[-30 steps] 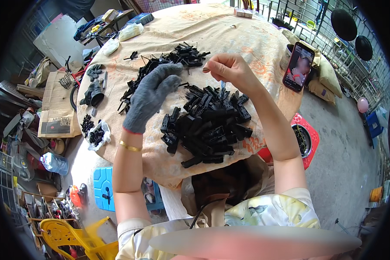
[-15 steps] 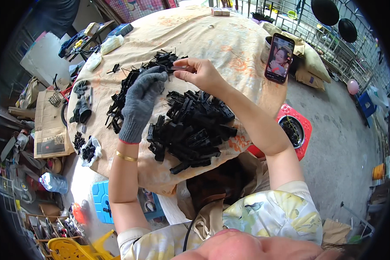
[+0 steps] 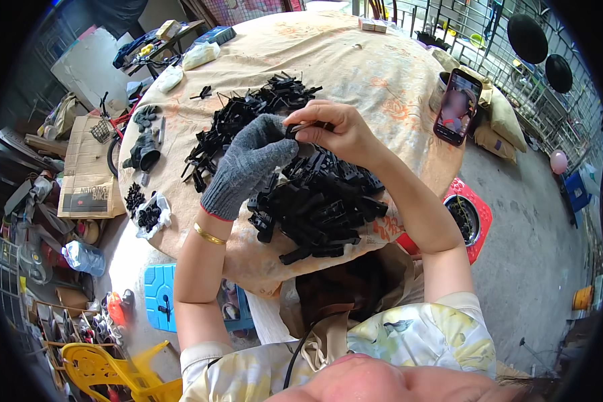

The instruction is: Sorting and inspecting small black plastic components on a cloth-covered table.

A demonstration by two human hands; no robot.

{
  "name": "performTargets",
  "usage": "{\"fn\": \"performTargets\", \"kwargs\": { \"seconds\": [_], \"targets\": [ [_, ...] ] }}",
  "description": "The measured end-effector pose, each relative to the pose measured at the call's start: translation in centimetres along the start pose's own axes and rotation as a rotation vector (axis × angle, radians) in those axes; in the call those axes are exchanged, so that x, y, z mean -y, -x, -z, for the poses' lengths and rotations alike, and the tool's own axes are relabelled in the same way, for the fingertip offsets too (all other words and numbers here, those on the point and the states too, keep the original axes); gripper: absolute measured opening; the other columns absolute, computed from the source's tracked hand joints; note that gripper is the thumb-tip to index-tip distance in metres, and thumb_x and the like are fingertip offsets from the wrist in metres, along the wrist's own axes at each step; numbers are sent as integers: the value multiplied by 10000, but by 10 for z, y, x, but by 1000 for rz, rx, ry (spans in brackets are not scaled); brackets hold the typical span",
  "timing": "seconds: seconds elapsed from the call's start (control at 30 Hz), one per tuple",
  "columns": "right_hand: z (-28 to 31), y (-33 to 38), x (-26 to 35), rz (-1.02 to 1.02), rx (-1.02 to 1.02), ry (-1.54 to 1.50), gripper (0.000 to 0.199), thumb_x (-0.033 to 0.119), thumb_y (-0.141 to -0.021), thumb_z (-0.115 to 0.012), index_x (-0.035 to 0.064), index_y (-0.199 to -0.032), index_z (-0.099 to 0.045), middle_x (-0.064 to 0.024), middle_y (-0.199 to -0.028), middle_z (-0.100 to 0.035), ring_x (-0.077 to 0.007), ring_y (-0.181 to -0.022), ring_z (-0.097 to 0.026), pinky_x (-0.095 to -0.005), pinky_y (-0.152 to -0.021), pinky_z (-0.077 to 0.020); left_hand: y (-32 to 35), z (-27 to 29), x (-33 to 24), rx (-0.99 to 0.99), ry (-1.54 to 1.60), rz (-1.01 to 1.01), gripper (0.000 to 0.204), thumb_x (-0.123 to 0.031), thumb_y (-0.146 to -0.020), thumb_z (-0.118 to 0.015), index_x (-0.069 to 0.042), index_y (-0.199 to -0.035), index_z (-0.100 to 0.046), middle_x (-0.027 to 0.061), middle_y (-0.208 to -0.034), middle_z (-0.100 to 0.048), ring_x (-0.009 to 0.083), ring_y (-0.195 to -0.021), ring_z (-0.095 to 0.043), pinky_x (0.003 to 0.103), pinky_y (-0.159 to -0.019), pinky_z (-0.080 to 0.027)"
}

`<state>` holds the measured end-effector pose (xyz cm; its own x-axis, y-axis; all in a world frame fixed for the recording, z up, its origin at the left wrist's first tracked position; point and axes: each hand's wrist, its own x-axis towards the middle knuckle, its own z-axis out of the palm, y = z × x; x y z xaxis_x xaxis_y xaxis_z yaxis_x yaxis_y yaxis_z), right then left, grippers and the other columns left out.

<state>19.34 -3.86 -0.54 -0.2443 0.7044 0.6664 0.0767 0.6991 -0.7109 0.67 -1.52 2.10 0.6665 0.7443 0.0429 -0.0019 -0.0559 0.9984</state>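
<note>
The left hand (image 3: 251,164), in a grey knit glove, and the bare right hand (image 3: 331,127) meet above the surface (image 3: 355,60), both with fingers curled shut on one small black plastic part (image 3: 306,127) pinched between them. Just beneath and nearer than the hands lies a dense heap of black parts (image 3: 321,204) on the cloth-covered surface, and beyond the left hand a looser spread of black pieces (image 3: 248,114) runs away from the person. Farther off to the right of the right hand, a phone (image 3: 457,107) leans upright near the surface's edge.
</note>
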Motion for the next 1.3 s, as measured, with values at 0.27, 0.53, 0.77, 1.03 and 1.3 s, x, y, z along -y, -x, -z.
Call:
{"fn": "performTargets", "kwargs": {
  "seconds": [0.27, 0.53, 0.77, 1.03, 1.3],
  "targets": [
    [-5, 1, 5, -179, -138, 136, 128, 92, -860, -553, -13, -922, -593, -17, -747, -590, -61, -679, -534, -192, -603, -436, -3, -2, 15, -51, 223, -263, 230, -10, -795, -589, -15, -1014, -516, 57, -904, -595, 130, -827, -585, 234, -720, -479],
    [-17, 3, 11, -186, -123, 136, 107, 61, -847, -556, -28, -877, -606, -16, -645, -571, -62, -589, -528, -195, -538, -427, -2, -9, 23, -239, -101, -484, 283, 38, -788, -591, -31, -1051, -512, 26, -948, -578, 84, -855, -546, 223, -758, -472],
    [-20, 2, 11, -295, -132, 11, 111, 69, -851, -555, -22, -852, -618, -2, -623, -555, -59, -569, -508, -195, -515, -410, -2, -8, 27, -410, -548, -801, 226, 20, -740, -643, -25, -946, -562, 80, -918, -587, 156, -809, -581, 262, -712, -487],
    [-17, 3, 7, -446, -89, -118, 135, 104, -862, -550, -10, -833, -617, 11, -615, -533, -52, -560, -478, -191, -515, -390, 3, -16, 17, -449, -909, -976, 217, 33, -739, -631, -16, -938, -558, 105, -931, -580, 211, -813, -591, 283, -711, -495],
    [-3, 2, 10, -26, -137, 214, 167, 132, -775, -671, 12, -876, -613, 4, -716, -577, -28, -587, -480, -167, -511, -377, 1, -6, 10, -132, 471, -380, 314, -79, -889, -461, -10, -1193, -421, 161, -1095, -543, 247, -955, -584, 391, -831, -501]
  ]
}}
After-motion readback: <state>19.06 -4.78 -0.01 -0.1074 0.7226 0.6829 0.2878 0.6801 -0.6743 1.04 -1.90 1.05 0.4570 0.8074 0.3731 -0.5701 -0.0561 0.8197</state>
